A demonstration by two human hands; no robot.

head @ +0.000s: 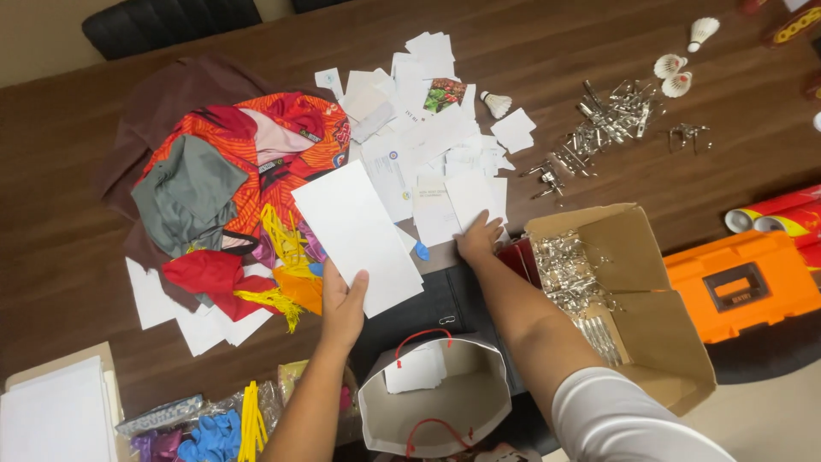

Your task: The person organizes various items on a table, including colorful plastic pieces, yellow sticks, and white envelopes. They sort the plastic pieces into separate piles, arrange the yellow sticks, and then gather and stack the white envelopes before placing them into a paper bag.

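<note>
**A:** Hands first — what's each one got?

**B:** Left hand [342,304] is pinched shut on a plain white card [357,237], thumb on top, fingers under its near corner, card lifted off the table [68,154]. Right hand [479,239] lies flat, fingers spread, palm down on the near edge of the scattered paper pile [428,145]. Holding nothing that I can see, just pressing.

**B:** Judgement call: best to slide one sheet out w/ the fingertips, not grab. Those slips overlap, so a flat drag separates them better than a pinch. Keep the held card level so it doesn't bend.

**A:** Materials?

**B:** Card's stiff, smooth, rectangular. Slips are thin, matte, mixed sizes, one w/ a colour picture. Left of the left hand — a soft crumpled heap of red-orange fabric [256,162], w/ grey cloth on it. Right of the right hand — an open cardboard box [650,308] of shiny metal clips [569,269], more loose clips [603,124] beyond. Below the hands, a white paper bag [432,402] w/ red cord handles, open. Feathered shuttlecocks [671,73] far right, hard orange plastic case [740,282] past the box.
</note>
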